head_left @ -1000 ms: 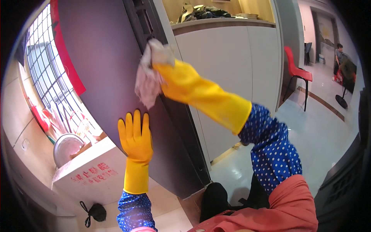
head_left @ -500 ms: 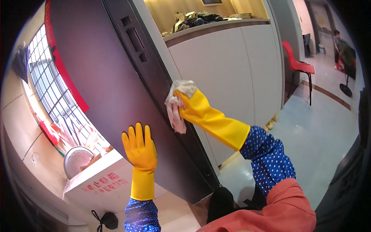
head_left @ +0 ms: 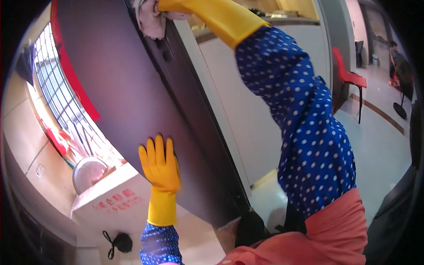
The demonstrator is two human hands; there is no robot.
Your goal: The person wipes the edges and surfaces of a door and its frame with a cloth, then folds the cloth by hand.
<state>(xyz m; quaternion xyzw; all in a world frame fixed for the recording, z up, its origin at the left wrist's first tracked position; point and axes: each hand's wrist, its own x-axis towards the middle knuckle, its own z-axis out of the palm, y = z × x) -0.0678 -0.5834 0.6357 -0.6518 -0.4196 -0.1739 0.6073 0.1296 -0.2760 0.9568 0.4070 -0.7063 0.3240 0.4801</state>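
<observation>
A dark door [head_left: 119,84] with a black edge stands tilted across the view. My left hand [head_left: 160,165], in a yellow rubber glove, lies flat on the door's face with its fingers spread. High on the door's edge, my right hand [head_left: 179,5] in a matching glove grips a pale, damp-looking cloth [head_left: 151,22]. The cloth presses against the edge and covers most of the lock recess; a lower slot [head_left: 168,54] shows beneath it. The top of the right hand is cut off by the frame. Blue dotted sleeves cover both my forearms.
Beside the door's edge is a white cabinet [head_left: 265,97] with items on its counter. A red chair [head_left: 349,77] stands at right, and a person [head_left: 393,57] is far back. Left are a barred window [head_left: 55,75], a round metal lid [head_left: 88,173] and a white ledge [head_left: 106,194].
My right hand has moved the cloth up and left along the door's edge, from below the lock recess onto it. The left hand stays in place on the door.
</observation>
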